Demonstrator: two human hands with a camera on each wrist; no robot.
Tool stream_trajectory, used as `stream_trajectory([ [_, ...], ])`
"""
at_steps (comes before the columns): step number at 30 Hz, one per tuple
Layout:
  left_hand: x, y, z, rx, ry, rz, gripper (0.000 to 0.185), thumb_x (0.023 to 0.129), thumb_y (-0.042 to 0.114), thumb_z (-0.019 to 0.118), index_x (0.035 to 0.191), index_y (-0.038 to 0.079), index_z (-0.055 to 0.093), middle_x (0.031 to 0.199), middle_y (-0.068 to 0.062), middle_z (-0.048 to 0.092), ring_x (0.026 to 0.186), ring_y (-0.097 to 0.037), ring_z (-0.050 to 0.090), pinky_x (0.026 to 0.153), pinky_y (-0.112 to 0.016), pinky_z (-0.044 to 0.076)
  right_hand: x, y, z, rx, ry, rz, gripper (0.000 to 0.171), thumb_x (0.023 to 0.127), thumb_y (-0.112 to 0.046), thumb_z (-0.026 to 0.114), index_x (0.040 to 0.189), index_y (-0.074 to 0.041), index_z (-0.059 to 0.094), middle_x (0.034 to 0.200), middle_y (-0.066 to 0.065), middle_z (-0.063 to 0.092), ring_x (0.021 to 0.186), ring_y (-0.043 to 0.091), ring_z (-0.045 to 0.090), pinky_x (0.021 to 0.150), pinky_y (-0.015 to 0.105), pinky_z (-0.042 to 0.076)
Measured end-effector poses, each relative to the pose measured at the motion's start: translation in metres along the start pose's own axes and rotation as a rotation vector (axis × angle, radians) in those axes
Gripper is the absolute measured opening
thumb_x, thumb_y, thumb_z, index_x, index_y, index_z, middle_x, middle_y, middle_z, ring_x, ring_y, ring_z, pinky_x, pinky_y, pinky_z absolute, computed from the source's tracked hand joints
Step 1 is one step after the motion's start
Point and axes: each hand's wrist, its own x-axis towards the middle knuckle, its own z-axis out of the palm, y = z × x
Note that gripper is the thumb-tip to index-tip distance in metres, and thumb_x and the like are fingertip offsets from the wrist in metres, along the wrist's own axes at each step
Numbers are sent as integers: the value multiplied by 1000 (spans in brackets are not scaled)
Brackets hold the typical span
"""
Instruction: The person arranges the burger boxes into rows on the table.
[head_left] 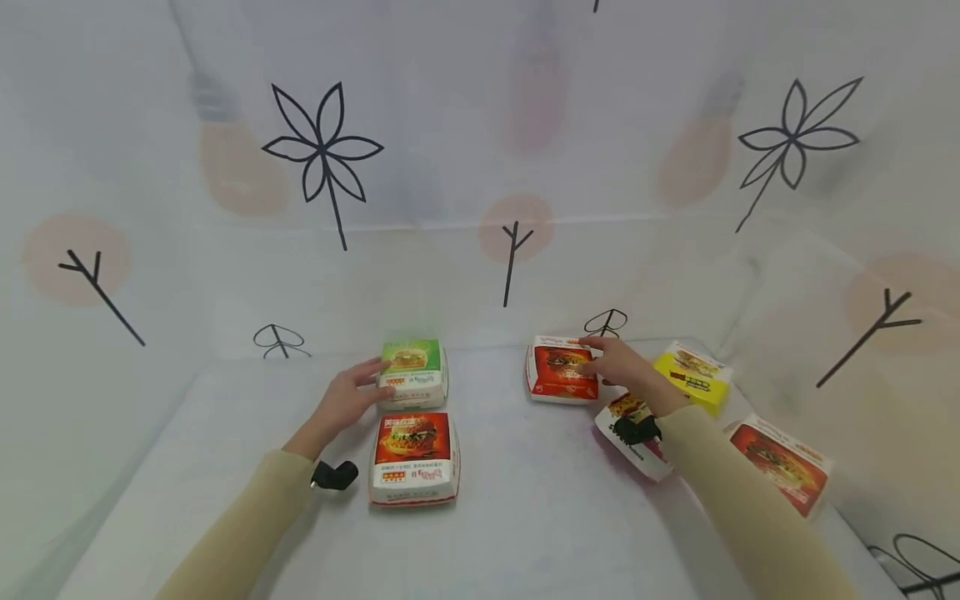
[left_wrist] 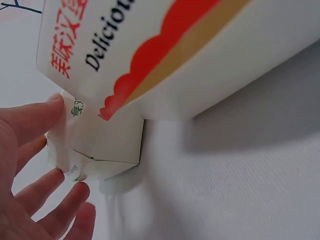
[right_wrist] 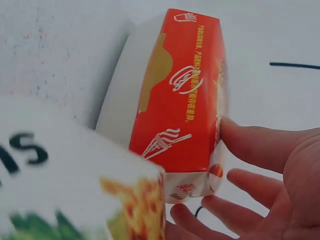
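Note:
In the head view my left hand (head_left: 348, 400) touches the left edge of a green-and-white burger box (head_left: 414, 367). The left wrist view shows the thumb at that box's upper edge and the other fingers spread along its side. A red-and-white burger box (head_left: 415, 458) sits directly in front of the green one. Further right, my right hand (head_left: 621, 367) is at the right side of a red burger box (head_left: 562, 372). Its thumb rests on the printed top, while the other fingers extend loosely past the box's end in the right wrist view.
Under my right forearm lies a tilted white burger box (head_left: 630, 433), partly covered. A yellow box (head_left: 696, 375) stands behind it, and another red-and-white box (head_left: 783, 467) lies at the table's right edge. Patterned white cloth (head_left: 435, 283) rises behind the white table (head_left: 525, 517).

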Motion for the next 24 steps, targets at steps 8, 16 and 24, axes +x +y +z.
stream_trajectory([
  [8,-3,5,-2,-9,27,-3,72,90,35,74,152,16,42,153,-21,38,139,-43,35,103,-64,38,4,-13,16,-9,-3,-15,69,95,-23,67,154,-8,35,152,25,36,126,40,47,98,50,48],
  [16,-4,9,-13,-5,27,12,71,92,37,71,152,16,42,154,-21,37,139,-43,36,103,-63,38,8,-25,34,1,3,-48,71,94,-23,69,154,-8,36,152,24,36,126,38,47,95,49,50],
  [24,3,37,-26,-28,24,139,60,96,26,67,151,15,44,152,-20,41,138,-44,37,104,-63,38,13,-31,47,7,16,-60,68,95,-24,69,153,-8,38,151,24,38,128,39,45,102,52,43],
])
